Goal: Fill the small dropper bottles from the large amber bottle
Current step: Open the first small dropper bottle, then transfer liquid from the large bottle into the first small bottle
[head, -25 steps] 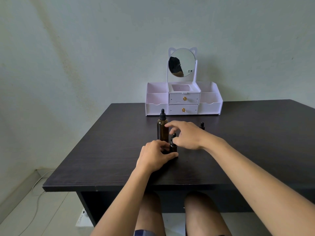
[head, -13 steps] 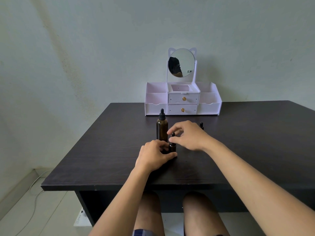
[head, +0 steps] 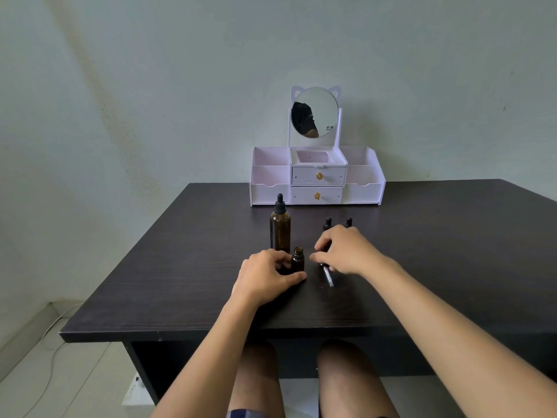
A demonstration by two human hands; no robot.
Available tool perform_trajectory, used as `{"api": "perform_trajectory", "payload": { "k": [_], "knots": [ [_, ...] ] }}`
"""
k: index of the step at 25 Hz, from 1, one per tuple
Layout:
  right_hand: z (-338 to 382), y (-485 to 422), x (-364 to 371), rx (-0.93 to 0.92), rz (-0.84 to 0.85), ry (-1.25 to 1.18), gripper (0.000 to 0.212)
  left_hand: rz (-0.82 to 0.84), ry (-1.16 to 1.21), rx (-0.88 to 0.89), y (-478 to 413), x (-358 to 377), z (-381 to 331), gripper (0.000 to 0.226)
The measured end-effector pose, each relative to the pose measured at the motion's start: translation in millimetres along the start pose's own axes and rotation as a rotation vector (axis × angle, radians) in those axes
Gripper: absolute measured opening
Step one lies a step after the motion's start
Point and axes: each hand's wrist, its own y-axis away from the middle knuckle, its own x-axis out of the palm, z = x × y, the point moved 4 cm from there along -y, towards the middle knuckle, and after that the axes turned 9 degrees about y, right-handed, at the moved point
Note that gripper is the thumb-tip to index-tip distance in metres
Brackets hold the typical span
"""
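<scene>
Crowding open bottle [head: 297,260]: both hands

Two bare forearms, no sleeves, no watch or rings seen. Left hand [head: 265,274] and right hand [head: 346,250] bare, fingers [head: 321,244] uncovered. Bare knees at frame bottom; a sliver of blue-grey checked shorts fabric [head: 241,414] on left thigh.

The table [head: 180,267] is dark, matt wood grain. On it, the large amber bottle [head: 280,230] looks like glossy glass. Behind that bottle, the organizer [head: 271,182] is smooth pale plastic.
</scene>
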Motion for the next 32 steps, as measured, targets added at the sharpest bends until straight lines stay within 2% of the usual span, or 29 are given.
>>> {"api": "perform_trajectory", "payload": {
  "k": [5, 8, 11, 13, 16, 19, 21, 24, 29, 32],
  "knots": [
    [-2, 5, 10, 0.024, -0.068, 0.054, 0.022, 0.021, 0.039, -0.008, 2, -1, 0, 0.046],
    [0, 6, 9, 0.011, -0.046, 0.087, 0.027, 0.027, 0.199, -0.014, 5, -3, 0, 0.038],
    [-1, 7, -3, 0.002, -0.054, 0.107, 0.033, -0.088, 0.388, -0.07, 5, -12, 4, 0.022],
    [-3, 5, -19, 0.009, -0.104, 0.144, 0.034, -0.217, 0.432, -0.128, 1, -20, 9, 0.015],
    [-1, -3, -46, 0.001, -0.164, 0.125, 0.031, -0.303, 0.418, -0.119, -16, -28, 13, 0.027],
    [18, -18, -67, -0.072, -0.215, 0.079, 0.028, -0.148, 0.304, -0.058, -38, -27, 18, 0.062],
    [35, -33, -72, -0.134, -0.228, 0.038, 0.028, -0.065, 0.25, -0.052, -48, -23, 22, 0.073],
    [56, -56, -65, -0.166, -0.194, -0.056, 0.03, -0.051, 0.198, -0.043, -54, -19, 30, 0.06],
    [67, -83, -35, -0.144, -0.173, -0.067, 0.055, -0.091, 0.151, -0.007, -57, -17, 34, 0.049],
    [66, -89, -31, -0.178, -0.217, -0.086, 0.048, -0.093, 0.145, -0.003, -60, -15, 37, 0.052]
  ]
}}
